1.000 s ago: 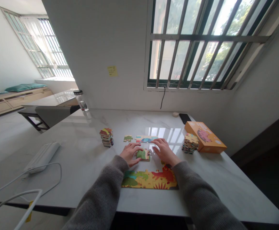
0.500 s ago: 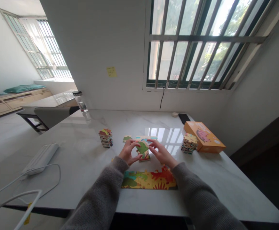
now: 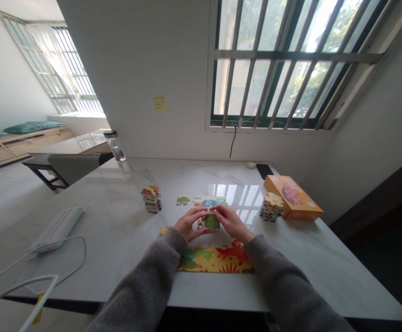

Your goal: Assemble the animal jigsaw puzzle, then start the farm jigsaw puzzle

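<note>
A green puzzle piece (image 3: 212, 220) is held up between my two hands over the middle of the table. My left hand (image 3: 190, 223) curves round its left side, fingertips at the top and thumb lower down. From the right, my right hand (image 3: 233, 222) pinches the upper edge of that piece. Beneath it, other puzzle pieces are partly hidden. Nearer me lies a joined puzzle strip (image 3: 215, 259) with a green crocodile and a red animal, its ends partly covered by my sleeves. Beyond my hands lies a blue-and-cream puzzle section (image 3: 210, 201).
A loose green piece (image 3: 183, 200) lies left of the far section. Puzzle stacks stand at left (image 3: 151, 199) and right (image 3: 272, 207), the right one against an orange box (image 3: 293, 197). A phone (image 3: 264, 171), bottle (image 3: 115, 146) and white power strip (image 3: 56, 229) are farther out.
The green piece has turned and dropped slightly to the right. My fingertips have come closer together at its top, and more of the far section shows.
</note>
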Motion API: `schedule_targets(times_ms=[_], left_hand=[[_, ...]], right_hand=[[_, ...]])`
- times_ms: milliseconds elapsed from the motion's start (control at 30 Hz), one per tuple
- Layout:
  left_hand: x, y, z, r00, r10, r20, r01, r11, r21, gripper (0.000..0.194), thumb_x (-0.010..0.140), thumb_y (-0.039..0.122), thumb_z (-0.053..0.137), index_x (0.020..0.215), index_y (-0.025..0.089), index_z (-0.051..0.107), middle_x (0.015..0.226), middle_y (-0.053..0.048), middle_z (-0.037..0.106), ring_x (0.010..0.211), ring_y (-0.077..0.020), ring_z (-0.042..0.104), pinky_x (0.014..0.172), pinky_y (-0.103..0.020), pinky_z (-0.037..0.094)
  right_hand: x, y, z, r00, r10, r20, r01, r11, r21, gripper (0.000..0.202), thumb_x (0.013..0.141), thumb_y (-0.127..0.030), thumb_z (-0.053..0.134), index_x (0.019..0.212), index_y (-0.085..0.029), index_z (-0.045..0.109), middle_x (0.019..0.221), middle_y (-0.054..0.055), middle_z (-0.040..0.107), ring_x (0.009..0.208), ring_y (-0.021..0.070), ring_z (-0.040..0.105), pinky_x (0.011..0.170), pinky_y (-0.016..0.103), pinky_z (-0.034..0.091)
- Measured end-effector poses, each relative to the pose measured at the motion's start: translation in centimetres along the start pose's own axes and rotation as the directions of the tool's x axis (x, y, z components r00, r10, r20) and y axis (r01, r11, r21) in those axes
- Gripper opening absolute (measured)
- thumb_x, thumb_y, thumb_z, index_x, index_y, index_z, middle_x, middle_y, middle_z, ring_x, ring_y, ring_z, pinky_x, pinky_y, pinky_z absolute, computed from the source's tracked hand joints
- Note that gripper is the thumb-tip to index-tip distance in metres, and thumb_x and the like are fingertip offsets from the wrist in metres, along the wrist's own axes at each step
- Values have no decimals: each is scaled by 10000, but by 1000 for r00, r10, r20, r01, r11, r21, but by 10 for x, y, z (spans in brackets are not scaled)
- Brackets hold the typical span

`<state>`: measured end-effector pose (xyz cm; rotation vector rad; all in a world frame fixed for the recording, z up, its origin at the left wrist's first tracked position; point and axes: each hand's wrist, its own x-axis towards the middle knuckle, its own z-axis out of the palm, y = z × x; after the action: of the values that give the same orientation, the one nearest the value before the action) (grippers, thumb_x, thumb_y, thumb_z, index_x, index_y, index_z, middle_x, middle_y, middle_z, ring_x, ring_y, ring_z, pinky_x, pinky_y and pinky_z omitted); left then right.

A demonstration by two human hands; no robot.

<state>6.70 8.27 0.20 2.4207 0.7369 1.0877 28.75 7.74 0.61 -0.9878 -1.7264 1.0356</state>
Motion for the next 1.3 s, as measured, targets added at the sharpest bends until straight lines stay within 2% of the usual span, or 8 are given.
schedule_targets(times_ms=[133, 333, 467, 600, 767, 900, 1067, 1300], left_hand=[[-1, -3, 1, 1000, -15, -25, 16, 999, 29, 432, 828, 269, 728, 1242, 224, 616, 1293, -126, 638, 1211, -269, 601, 1064, -461, 484], [0, -4, -2, 990, -87, -113, 89, 996, 13, 415, 830, 242, 711, 1227, 204, 595, 1320, -139, 628, 1117, -260, 647, 966, -428, 548], [0, -3, -1, 989, -108, -103, 105, 994, -29, 412, 818, 245, 710, 1211, 200, 595, 1307, -130, 635, 977, -217, 686, 886, -383, 578], [-1, -4, 0, 989, -119, -92, 116, 992, -42, 442, 836, 263, 697, 1261, 219, 582, 1329, -122, 629, 1036, -228, 684, 907, -391, 579], [-2, -7, 1, 991, -113, -75, 118, 991, 68, 567, 916, 305, 594, 1454, 200, 445, 1502, -142, 481, 1349, -281, 506, 1137, -475, 427], [-5, -17, 3, 982, -188, -29, 189, 953, 238, 469, 946, 327, 522, 1389, 173, 534, 1432, -136, 558, 1333, -274, 514, 1143, -466, 417], [-9, -32, 8, 954, -293, 54, 246, 876, 414, 442, 943, 301, 477, 1344, 144, 578, 1416, -141, 573, 1315, -279, 525, 1131, -466, 423], [-7, -33, 15, 923, -377, 79, 278, 794, 541, 478, 971, 319, 446, 1394, 113, 533, 1493, -151, 497, 1381, -271, 466, 1167, -427, 376]], right_hand=[[-2, -2, -2, 999, -33, 16, 35, 991, -131, 227, 930, -277, 528, 1122, -210, 629, 964, 50, 691, 833, 181, 650, 752, 339, 563], [-8, -10, -18, 963, -245, 110, 267, 902, -340, 534, 871, -196, 621, 1391, -271, 525, 1411, 115, 521, 1283, 257, 507, 889, 382, 557], [-11, -12, -19, 949, -270, 164, 314, 862, -398, 625, 863, -239, 687, 1449, -284, 473, 1426, 120, 521, 1328, 279, 482, 1032, 468, 495], [-9, -9, -17, 937, -297, 183, 349, 813, -466, 584, 883, -256, 684, 1433, -294, 492, 1378, 105, 572, 1296, 269, 512, 1100, 493, 432], [-2, 10, -35, 965, -261, 42, 236, 779, -581, 491, 919, -242, 607, 1400, -268, 512, 1376, 93, 584, 1268, 267, 513, 1090, 480, 421], [5, 35, -62, 975, -189, -114, 59, 719, -692, 426, 918, -238, 559, 1344, -214, 555, 1334, 103, 614, 1192, 283, 528, 1048, 472, 430], [12, 54, -77, 986, -82, -145, -64, 616, -785, 426, 913, -231, 542, 1338, -219, 571, 1355, 89, 604, 1158, 292, 524, 1013, 453, 424], [14, 55, -82, 988, 47, -145, -147, 540, -829, 386, 937, -198, 480, 1277, -295, 636, 1386, 66, 575, 1231, 311, 476, 1016, 477, 390]])
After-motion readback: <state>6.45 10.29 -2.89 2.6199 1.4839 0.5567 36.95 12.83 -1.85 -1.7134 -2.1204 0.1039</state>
